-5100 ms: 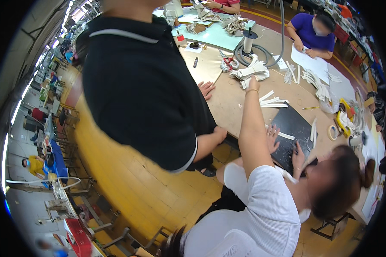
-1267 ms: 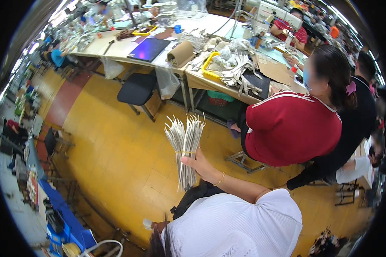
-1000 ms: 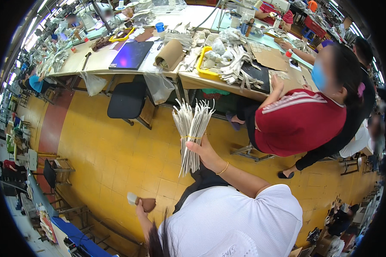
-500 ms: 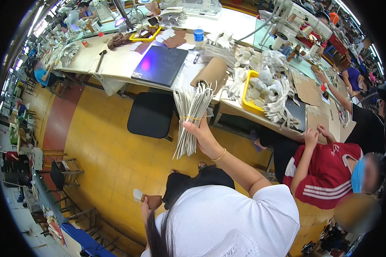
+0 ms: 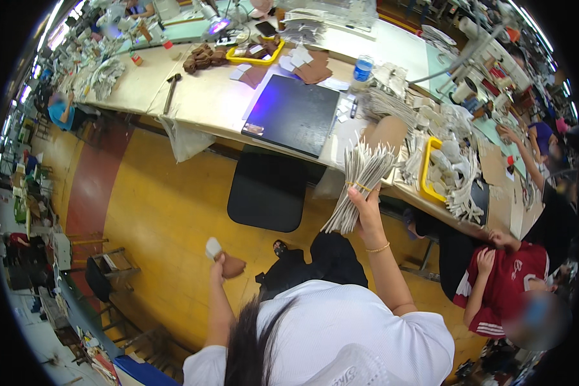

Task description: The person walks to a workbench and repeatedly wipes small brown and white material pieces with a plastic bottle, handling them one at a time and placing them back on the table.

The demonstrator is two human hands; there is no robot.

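Observation:
My right hand (image 5: pixel 368 215) is closed around a thick bundle of thin off-white strips (image 5: pixel 365 168), bound near the middle by a yellowish rubber band. The bundle is held up in front of the table edge, its strip ends fanning out at the top. Lower on the left, over the floor, my left hand (image 5: pixel 217 269) grips a brown leather-like piece (image 5: pixel 234 266). A small whitish piece (image 5: pixel 213 248) sticks up from the same hand. Whether these two are joined, I cannot tell.
A black-seated chair (image 5: pixel 267 193) stands at the table (image 5: pixel 206 96). On the tabletop lie a dark flat board (image 5: pixel 293 116), a hammer (image 5: pixel 170 93), a water bottle (image 5: pixel 363 68) and a yellow tray (image 5: pixel 424 175) among white pieces. A person in a red shirt (image 5: pixel 518 283) sits at right.
The table and chair appear nearer as the view has shifted. My right hand with the strip bundle is farther right. My left hand, with the brown piece, has come up and shows more of its forearm.

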